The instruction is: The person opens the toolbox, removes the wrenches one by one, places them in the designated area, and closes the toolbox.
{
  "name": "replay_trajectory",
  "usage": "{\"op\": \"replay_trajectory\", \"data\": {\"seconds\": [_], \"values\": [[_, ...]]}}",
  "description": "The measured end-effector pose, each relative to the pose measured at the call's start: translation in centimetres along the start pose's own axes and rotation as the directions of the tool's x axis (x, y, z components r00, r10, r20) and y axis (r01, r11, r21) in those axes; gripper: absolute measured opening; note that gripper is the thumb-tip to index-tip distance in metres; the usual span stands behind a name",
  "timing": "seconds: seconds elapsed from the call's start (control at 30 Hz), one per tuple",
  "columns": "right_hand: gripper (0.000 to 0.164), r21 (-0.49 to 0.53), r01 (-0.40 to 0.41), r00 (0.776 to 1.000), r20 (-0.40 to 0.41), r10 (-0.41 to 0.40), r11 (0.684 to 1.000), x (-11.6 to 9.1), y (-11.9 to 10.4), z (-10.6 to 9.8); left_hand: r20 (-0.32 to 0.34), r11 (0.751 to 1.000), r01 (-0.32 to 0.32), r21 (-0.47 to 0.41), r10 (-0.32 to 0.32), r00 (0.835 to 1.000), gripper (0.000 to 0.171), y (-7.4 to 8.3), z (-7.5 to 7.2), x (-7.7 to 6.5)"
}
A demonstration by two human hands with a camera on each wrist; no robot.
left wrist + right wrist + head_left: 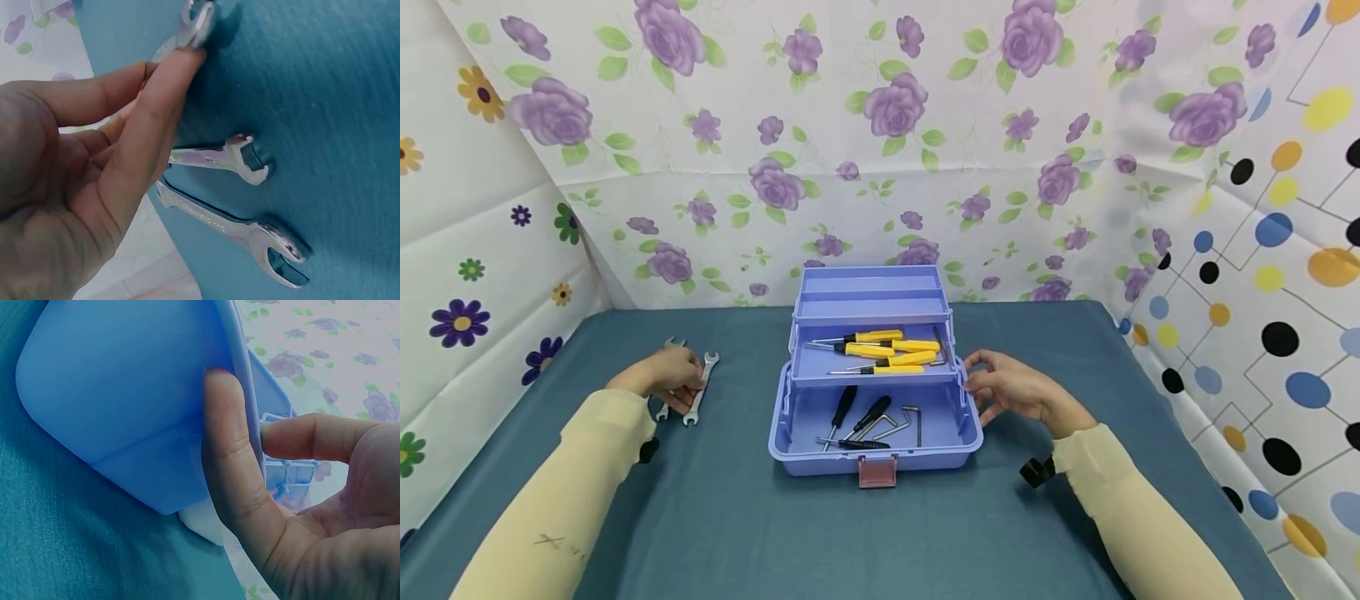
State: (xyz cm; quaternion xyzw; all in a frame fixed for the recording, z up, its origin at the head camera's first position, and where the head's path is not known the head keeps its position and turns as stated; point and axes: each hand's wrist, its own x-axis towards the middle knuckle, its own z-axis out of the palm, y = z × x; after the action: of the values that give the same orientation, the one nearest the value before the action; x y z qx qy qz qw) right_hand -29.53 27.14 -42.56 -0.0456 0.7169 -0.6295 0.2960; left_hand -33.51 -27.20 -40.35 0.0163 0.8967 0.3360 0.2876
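Note:
My left hand (673, 379) pinches a silver open-end wrench (702, 387) between thumb and fingers at the left of the table. In the left wrist view, the head of this wrench (199, 25) stands out past the fingertips. Two more wrenches (209, 156) lie on the cloth beside that hand, partly hidden by it in the head view. My right hand (1011, 385) grips the right rim of an opened blue toolbox (880, 460). In the right wrist view, the thumb and a finger sit on either side of the toolbox wall (137, 381).
Yellow-handled screwdrivers (902, 359) lie in the toolbox's raised tray. Its lower part holds black-handled screwdrivers (845, 406) and hex keys (891, 427). A pink latch (877, 472) hangs at the front. Patterned curtains (850, 175) border the dark teal tablecloth (730, 517).

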Motion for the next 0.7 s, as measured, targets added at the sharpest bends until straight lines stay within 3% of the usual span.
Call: {"op": "replay_trajectory", "data": {"seconds": [0.17,0.4,0.57,0.7], "values": [[0.044,-0.005,0.002,1.000,-0.003,-0.002,1.000,0.0,0.1,-0.1,-0.030,0.994,0.055,0.090,-0.053,0.998,0.016,0.4,0.1,0.8],[0.044,-0.007,0.004,1.000,-0.008,-0.004,1.000,-0.2,0.0,0.0,-0.016,0.976,0.129,0.175,-0.128,0.992,0.015,1.9,0.1,1.1],[0.045,-0.006,0.003,1.000,0.002,-0.003,1.000,-0.1,0.0,0.1,-0.012,0.984,0.133,0.116,-0.133,0.991,0.015,1.6,0.0,0.6],[0.046,-0.009,0.006,1.000,0.008,-0.006,1.000,-0.1,0.0,0.1,-0.014,0.995,0.095,0.039,-0.095,0.995,0.012,0.8,0.0,0.2]]}}
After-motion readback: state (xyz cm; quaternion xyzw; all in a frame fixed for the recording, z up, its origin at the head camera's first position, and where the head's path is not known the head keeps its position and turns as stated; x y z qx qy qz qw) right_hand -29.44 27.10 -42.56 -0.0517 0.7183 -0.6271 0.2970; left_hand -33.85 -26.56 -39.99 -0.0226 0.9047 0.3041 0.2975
